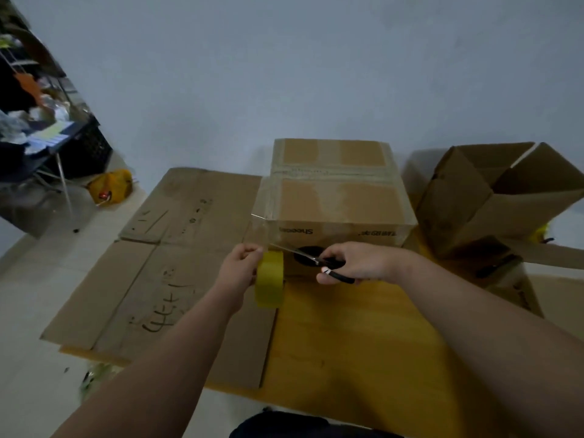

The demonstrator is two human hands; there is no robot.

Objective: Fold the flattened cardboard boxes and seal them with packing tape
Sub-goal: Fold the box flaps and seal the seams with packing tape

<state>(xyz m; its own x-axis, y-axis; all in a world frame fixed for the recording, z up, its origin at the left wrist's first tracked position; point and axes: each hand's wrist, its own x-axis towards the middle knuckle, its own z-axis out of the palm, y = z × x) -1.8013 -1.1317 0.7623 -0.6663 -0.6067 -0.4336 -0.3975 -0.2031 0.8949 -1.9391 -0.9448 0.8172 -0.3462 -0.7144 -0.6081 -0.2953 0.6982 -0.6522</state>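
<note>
A closed cardboard box (335, 197) stands on the yellow table (347, 336), its top seam covered with clear tape. My left hand (240, 267) grips a yellow roll of packing tape (269, 279) just in front of the box's near left corner. A clear strip of tape (260, 230) runs from the roll up to that corner. My right hand (354, 262) holds black-handled scissors (316, 259), whose blades point left toward the strip beside the roll.
Flattened cardboard sheets (177, 257) with handwriting lie left of the box, overhanging the table. An open, unsealed box (493, 197) stands at the right. A cluttered rack with a black crate (85, 147) and a yellow bag (110, 184) sit on the floor at far left.
</note>
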